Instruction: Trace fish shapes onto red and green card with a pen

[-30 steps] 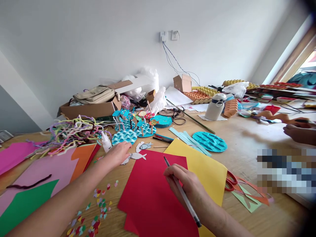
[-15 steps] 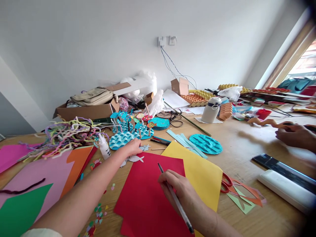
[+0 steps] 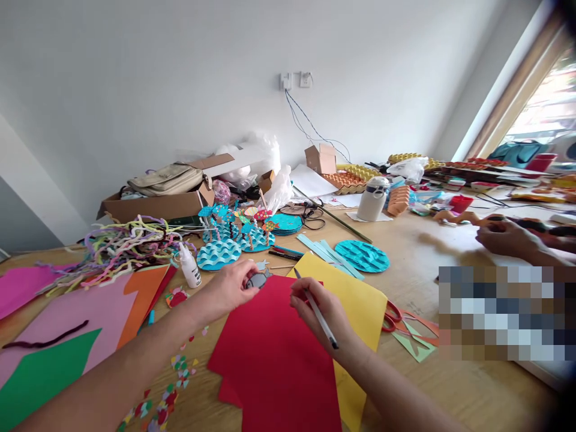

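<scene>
My left hand pinches a grey paper fish cutout just above the top edge of the red paper. Another grey cutout lies partly hidden behind it. In my right hand is a pen, its tip pointing up and away over the red sheet. Beneath the red sheets, to the right, lies yellow paper. A white glue bottle stands left of my left hand.
Red-handled scissors and paper scraps lie right of the yellow sheet. Blue wavy paper bases with fish decorations stand behind my hands. Pipe cleaners are heaped at left. Another person's hand works at far right.
My left hand has picked up a grey fish cutout from the table and drawn it nearer the red paper. My right hand has shifted slightly with the pen. The view has turned a little right.
</scene>
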Motion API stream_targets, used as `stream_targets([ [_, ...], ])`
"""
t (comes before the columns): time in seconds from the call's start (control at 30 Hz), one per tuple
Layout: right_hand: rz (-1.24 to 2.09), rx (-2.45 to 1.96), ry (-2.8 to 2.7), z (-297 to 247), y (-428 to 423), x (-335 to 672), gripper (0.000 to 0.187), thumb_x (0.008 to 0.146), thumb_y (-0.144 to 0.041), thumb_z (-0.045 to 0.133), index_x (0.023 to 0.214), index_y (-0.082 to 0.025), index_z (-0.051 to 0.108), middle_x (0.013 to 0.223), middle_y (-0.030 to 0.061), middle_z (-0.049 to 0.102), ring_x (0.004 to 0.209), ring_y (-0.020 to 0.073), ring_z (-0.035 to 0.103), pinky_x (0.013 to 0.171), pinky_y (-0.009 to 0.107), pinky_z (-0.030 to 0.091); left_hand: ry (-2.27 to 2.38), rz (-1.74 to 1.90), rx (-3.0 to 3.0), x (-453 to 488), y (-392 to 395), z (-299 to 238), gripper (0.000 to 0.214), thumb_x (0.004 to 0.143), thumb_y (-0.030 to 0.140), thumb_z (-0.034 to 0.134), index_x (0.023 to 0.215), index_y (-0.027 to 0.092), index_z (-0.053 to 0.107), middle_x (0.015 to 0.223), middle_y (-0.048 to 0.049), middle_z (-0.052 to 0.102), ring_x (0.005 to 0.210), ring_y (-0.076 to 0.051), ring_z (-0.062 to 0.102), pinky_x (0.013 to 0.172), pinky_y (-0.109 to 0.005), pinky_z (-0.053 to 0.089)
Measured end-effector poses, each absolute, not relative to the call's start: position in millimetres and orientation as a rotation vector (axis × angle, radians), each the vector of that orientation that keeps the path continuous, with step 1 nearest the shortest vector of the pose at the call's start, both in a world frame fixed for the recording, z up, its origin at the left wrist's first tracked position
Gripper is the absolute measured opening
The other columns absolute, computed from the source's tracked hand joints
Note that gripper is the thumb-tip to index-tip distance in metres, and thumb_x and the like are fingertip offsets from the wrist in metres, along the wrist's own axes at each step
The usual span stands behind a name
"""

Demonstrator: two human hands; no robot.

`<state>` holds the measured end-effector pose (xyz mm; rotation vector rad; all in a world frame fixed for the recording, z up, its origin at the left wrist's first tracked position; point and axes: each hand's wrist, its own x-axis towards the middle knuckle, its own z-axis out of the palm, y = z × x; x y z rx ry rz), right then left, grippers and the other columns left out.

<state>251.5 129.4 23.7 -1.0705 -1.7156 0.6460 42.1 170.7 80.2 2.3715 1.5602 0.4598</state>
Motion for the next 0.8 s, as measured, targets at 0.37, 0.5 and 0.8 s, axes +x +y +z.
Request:
stream_targets([
  [0.37,1.262,-0.869,-1.322,24,120,228,0.02,0.071,-0.029,0.064,0.082,-0.021,0.05,0.072,-0.0032,0.055,0.062,0.0119,0.054,0.055,0.024,0.044,1.394,0.706,2.229,58,128,66,0.021,0.067,0.009,0.057,0.084,0.021,0.06,0.09,-0.0021,0.063,0.085,-0.02,0.058,0.076,-0.028,0.045],
  [0.5,1.34,-0.796,-1.256,18,124,230,0.018,0.071,-0.03,0.062,0.079,-0.021,0.049,0.063,-0.006,0.052,0.056,0.0107,0.052,0.053,0.023,0.041,1.313,0.724,2.047,62,122,56,0.023,0.066,0.011,0.057,0.087,0.021,0.056,0.085,-0.001,0.061,0.079,-0.018,0.059,0.068,-0.026,0.046],
  [0.8,1.281,-0.891,-1.354,22,123,228,0.013,0.067,-0.025,0.059,0.074,-0.021,0.048,0.057,-0.0067,0.05,0.049,0.0096,0.047,0.049,0.022,0.039,1.201,0.768,1.678,57,130,47,0.015,0.073,0.02,0.055,0.088,0.019,0.053,0.068,0.0032,0.058,0.062,-0.014,0.058,0.056,-0.023,0.044],
])
